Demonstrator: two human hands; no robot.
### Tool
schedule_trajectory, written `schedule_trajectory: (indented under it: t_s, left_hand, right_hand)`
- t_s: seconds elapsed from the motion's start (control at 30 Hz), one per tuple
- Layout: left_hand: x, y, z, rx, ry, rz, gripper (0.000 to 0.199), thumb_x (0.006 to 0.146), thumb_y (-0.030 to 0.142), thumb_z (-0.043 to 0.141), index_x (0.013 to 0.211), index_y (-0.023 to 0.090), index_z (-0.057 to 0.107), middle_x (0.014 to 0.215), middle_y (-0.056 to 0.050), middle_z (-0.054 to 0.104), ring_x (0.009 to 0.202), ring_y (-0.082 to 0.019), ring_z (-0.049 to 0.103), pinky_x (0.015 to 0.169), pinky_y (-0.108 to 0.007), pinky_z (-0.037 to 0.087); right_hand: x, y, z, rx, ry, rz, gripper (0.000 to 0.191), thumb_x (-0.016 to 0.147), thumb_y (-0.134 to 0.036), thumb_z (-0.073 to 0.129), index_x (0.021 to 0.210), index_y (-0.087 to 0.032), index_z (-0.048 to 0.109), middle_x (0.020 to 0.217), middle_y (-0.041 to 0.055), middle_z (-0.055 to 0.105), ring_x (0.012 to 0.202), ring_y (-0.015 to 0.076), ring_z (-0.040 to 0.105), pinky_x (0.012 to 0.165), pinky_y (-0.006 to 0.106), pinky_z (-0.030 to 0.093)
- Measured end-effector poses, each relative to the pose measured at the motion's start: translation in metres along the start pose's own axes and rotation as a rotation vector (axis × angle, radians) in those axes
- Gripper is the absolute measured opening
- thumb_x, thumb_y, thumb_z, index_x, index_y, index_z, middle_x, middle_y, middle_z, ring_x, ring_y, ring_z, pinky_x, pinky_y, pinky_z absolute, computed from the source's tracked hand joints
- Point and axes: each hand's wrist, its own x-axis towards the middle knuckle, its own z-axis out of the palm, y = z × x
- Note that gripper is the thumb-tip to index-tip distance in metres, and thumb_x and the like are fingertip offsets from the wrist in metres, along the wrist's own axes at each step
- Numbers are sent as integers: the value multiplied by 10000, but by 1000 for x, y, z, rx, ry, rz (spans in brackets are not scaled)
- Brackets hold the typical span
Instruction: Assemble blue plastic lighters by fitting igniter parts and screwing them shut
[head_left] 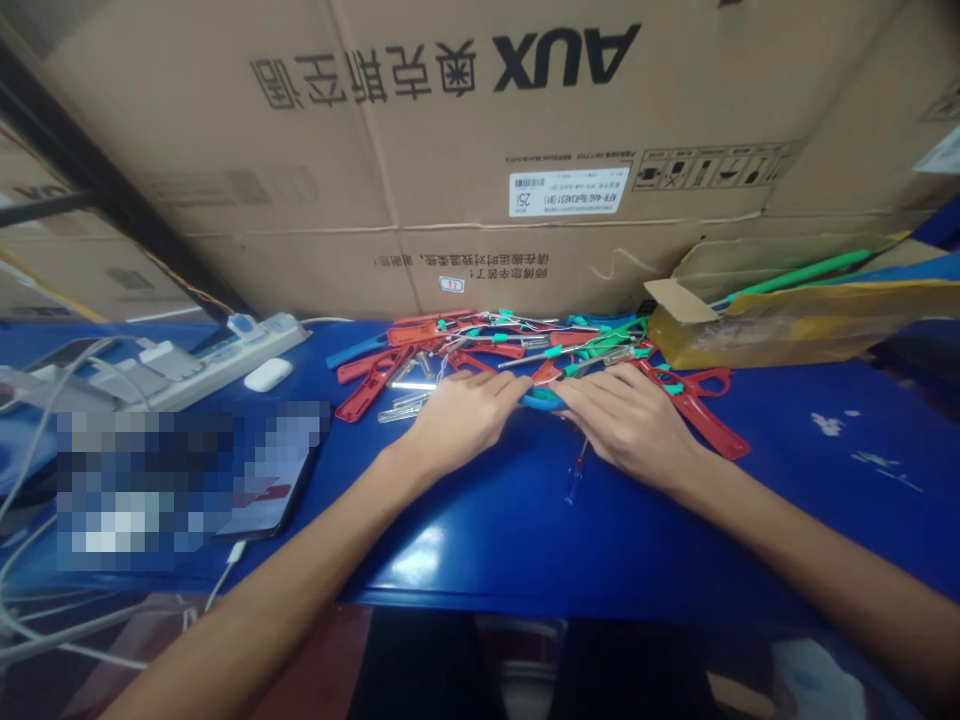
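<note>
My left hand (466, 415) and my right hand (626, 420) are close together near the middle of the blue table, their fingers closed on a blue curved plastic part (543, 399) between them. Behind the hands lies a pile of red, green and blue plastic casings with thin metal rods and wires. One red casing (373, 385) lies left of my left hand, beside some clear plastic pieces (405, 403). Another red casing (709, 415) is right of my right hand. A clear tube with a red part (576, 475) is just below my right hand.
A taped carton (765, 325) holding long green and blue pieces stands at the right. On the left are a power strip (217, 360) with plugs and cables, a white earphone case (268, 374) and a phone (281, 470). A large cardboard box (450, 170) stands behind the table.
</note>
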Motion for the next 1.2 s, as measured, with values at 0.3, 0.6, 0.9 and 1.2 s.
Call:
schedule_trajectory:
  t_s: [0.3, 0.6, 0.9, 1.2]
  left_hand:
    - [0, -2, -1, 55, 102, 26, 299, 1008, 158, 481, 1262, 165, 637, 1072, -80, 747, 966, -234, 662, 808, -372, 536]
    - [-9, -3, -11, 43, 572, -180, 260, 967, 320, 599, 1226, 301, 611, 1232, -58, 708, 1204, -292, 560, 1047, -549, 411]
    - [-5, -9, 5, -572, 444, -388, 344, 1067, 331, 384, 1112, 165, 682, 779, -32, 735, 770, -161, 684, 781, -331, 549]
    - [6, 8, -4, -1171, 551, -529, 251, 993, 323, 576, 887, 184, 756, 873, -53, 758, 846, -174, 700, 838, -315, 554]
  right_hand:
    - [-3, 7, 9, 404, -88, 291, 462, 984, -507, 545, 1353, -230, 574, 1320, 101, 674, 1143, 285, 677, 904, 412, 556]
    - [-7, 14, 11, 255, -133, 477, 374, 961, -529, 570, 1137, -201, 611, 882, 74, 756, 704, 287, 720, 573, 346, 468]
    - [-6, 11, 0, 404, 0, 469, 322, 988, -498, 543, 1078, -217, 672, 861, 42, 752, 699, 224, 696, 641, 325, 463]
    - [-6, 9, -3, 515, -126, 344, 320, 988, -469, 553, 1047, -184, 686, 702, 8, 674, 557, 162, 580, 565, 285, 392]
